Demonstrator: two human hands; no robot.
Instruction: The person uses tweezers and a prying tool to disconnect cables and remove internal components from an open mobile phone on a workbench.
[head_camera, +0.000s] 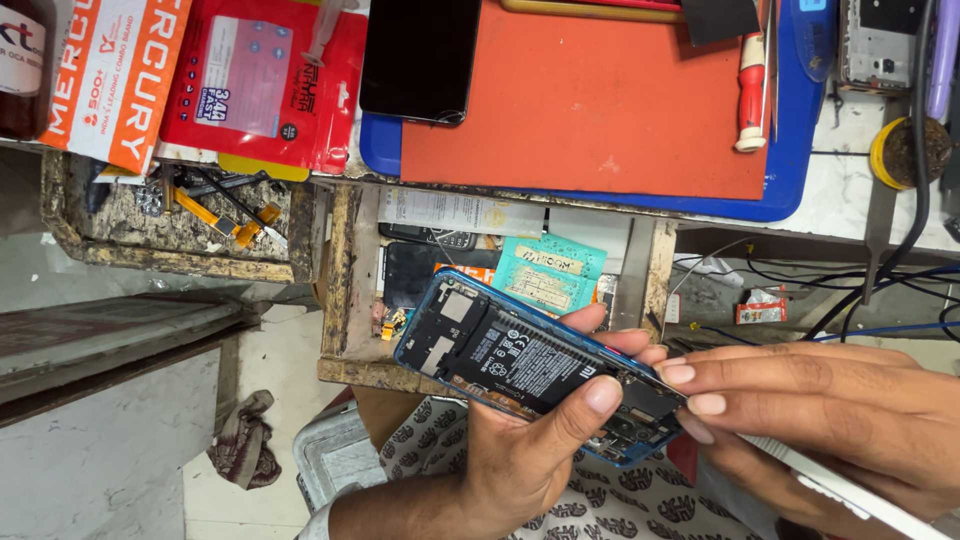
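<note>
Nearest the lens, the left hand (520, 450) grips an opened blue phone (530, 365), its back cover off so the black battery and boards show. Its thumb presses across the phone's near edge while the other fingers (590, 320) wrap up behind the far edge, so the hand is closed around the phone. That phone is held in the air, tilted, above an open drawer (340, 290) and below the table's edge. The right hand (830, 420) comes in from the right with fingers pressed together, their tips touching the phone's lower end; it seems to pinch a thin tool (850, 485) that runs back under the palm, though the grip itself is hidden. Inside the drawer lie a teal card (550, 270) and small phone parts. Beyond it, on the table, an orange mat (590, 100) rests on a blue tray (790, 150), with a black phone (420, 55) at its left edge, a red-handled screwdriver (750, 85) at its right, and red packets (265, 80) further left.
</note>
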